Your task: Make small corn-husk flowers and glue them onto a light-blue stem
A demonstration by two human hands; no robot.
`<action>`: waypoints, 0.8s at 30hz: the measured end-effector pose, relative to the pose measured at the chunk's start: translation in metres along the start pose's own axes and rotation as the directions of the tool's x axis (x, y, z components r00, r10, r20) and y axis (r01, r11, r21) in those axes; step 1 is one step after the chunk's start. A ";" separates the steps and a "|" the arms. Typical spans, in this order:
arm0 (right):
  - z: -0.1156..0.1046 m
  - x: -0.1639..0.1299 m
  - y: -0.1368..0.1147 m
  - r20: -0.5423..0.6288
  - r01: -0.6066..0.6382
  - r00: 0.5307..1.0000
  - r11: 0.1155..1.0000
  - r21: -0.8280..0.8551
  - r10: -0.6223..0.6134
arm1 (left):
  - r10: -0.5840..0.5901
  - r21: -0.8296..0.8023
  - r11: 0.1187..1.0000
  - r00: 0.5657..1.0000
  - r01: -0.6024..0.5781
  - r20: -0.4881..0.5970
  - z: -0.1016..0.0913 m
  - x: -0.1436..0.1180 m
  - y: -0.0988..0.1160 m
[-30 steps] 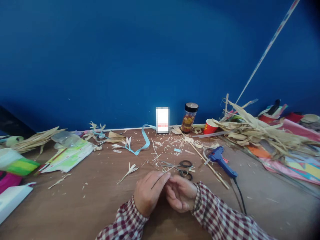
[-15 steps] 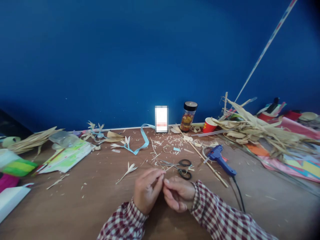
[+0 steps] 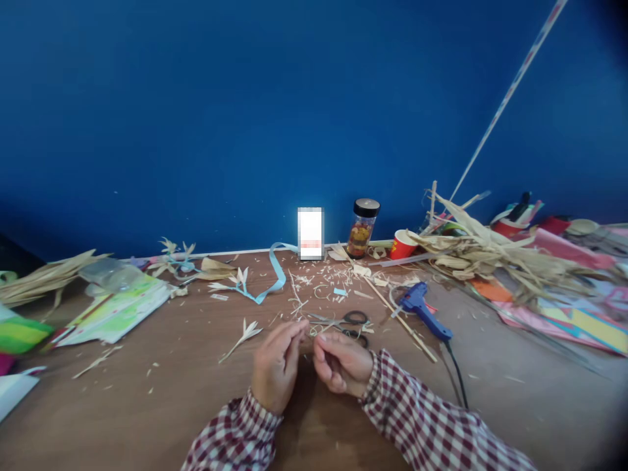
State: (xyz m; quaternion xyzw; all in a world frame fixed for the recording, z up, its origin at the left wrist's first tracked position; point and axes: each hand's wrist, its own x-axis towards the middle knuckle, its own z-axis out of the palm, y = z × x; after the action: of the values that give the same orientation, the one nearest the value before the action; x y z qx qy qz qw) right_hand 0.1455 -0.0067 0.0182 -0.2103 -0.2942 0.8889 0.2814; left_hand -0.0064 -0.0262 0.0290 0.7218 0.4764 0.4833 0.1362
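My left hand [image 3: 278, 362] hovers above the middle of the brown table, its fingertips pinched together. Close beside it, my right hand [image 3: 343, 364] is also in a pinch, thumb against forefinger and the other fingers curled. Whatever thin thing lies between the fingertips is too small to make out. Just beyond my right hand lie black-handled scissors [image 3: 354, 318], partly hidden by it. Left of my hands lies a pale husk flower on a stalk [image 3: 248, 331]. Farther back is a similar flower [image 3: 240, 278] with a light blue ribbon [image 3: 277, 273].
A blue glue gun [image 3: 422, 310] with its cord lies right, beside a thin stick [image 3: 403, 322]. Scraps litter the middle. Behind stand a black-lidded jar [image 3: 362, 229] and a red paper cup [image 3: 402, 244]. Dried husks [image 3: 483, 245] heap at right; painted paper [image 3: 125, 309] lies left.
My hands have drawn slightly apart at the fingertips, opening a small gap. The whole view has shifted, so the table things appear a little farther left.
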 end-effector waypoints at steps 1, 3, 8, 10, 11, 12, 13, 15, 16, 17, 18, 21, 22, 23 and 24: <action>0.000 0.000 -0.001 -0.020 0.012 1.000 1.000 0.022 -0.011 | 0.004 0.009 1.000 1.000 -0.004 0.012 0.000 0.000 0.000; 0.000 0.001 -0.004 -0.051 0.027 0.998 0.997 0.073 -0.023 | 0.046 0.041 0.998 0.998 -0.048 0.042 0.000 -0.001 0.000; -0.002 0.005 -0.004 -0.157 0.090 0.986 0.976 0.196 -0.059 | 0.329 0.115 0.935 0.942 -0.335 0.071 0.000 -0.003 0.015; -0.005 0.009 0.000 -0.207 0.148 0.972 0.971 0.190 -0.107 | 0.405 0.157 0.902 0.914 -0.403 0.018 0.003 -0.003 0.026; -0.006 0.012 0.001 -0.225 0.177 0.965 0.970 0.166 -0.137 | 0.424 0.183 0.891 0.906 -0.416 -0.001 0.005 -0.004 0.032; -0.007 0.014 0.003 -0.237 0.201 0.957 0.970 0.134 -0.166 | 0.432 0.202 0.884 0.902 -0.421 -0.012 0.007 -0.004 0.037; -0.008 0.016 0.004 -0.245 0.216 0.951 0.971 0.099 -0.187 | 0.435 0.211 0.880 0.901 -0.425 0.001 0.010 -0.005 0.041; -0.010 0.020 0.006 -0.253 0.236 0.943 0.971 0.044 -0.218 | 0.429 0.217 0.876 0.901 -0.431 0.056 0.016 -0.006 0.047; -0.011 0.021 0.006 -0.255 0.248 0.939 0.968 0.031 -0.232 | 0.416 0.218 0.878 0.905 -0.426 0.094 0.019 -0.007 0.048; -0.011 0.022 0.006 -0.254 0.256 0.936 0.966 0.026 -0.241 | 0.399 0.218 0.882 0.908 -0.418 0.124 0.021 -0.008 0.048; -0.011 0.022 0.006 -0.255 0.260 0.935 0.965 0.023 -0.246 | 0.381 0.219 0.887 0.913 -0.406 0.147 0.022 -0.009 0.047; -0.009 0.021 0.006 -0.261 0.246 0.936 0.969 0.009 -0.236 | 0.345 0.208 0.904 0.924 -0.374 0.163 0.024 -0.011 0.045; -0.009 0.021 0.006 -0.264 0.239 0.937 0.971 0.007 -0.229 | 0.341 0.202 0.907 0.927 -0.369 0.159 0.023 -0.010 0.045; -0.008 0.020 0.006 -0.267 0.235 0.937 0.972 0.006 -0.225 | 0.339 0.196 0.909 0.927 -0.367 0.162 0.023 -0.010 0.045; -0.007 0.019 0.006 -0.270 0.236 0.936 0.972 0.006 -0.226 | 0.339 0.193 0.909 0.925 -0.369 0.175 0.022 -0.009 0.046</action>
State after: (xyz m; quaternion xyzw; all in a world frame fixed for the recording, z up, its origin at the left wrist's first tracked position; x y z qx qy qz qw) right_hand 0.1325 0.0043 0.0048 -0.2869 -0.2590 0.8187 0.4248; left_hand 0.0362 -0.0510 0.0431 0.8384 0.3777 0.3929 -0.0030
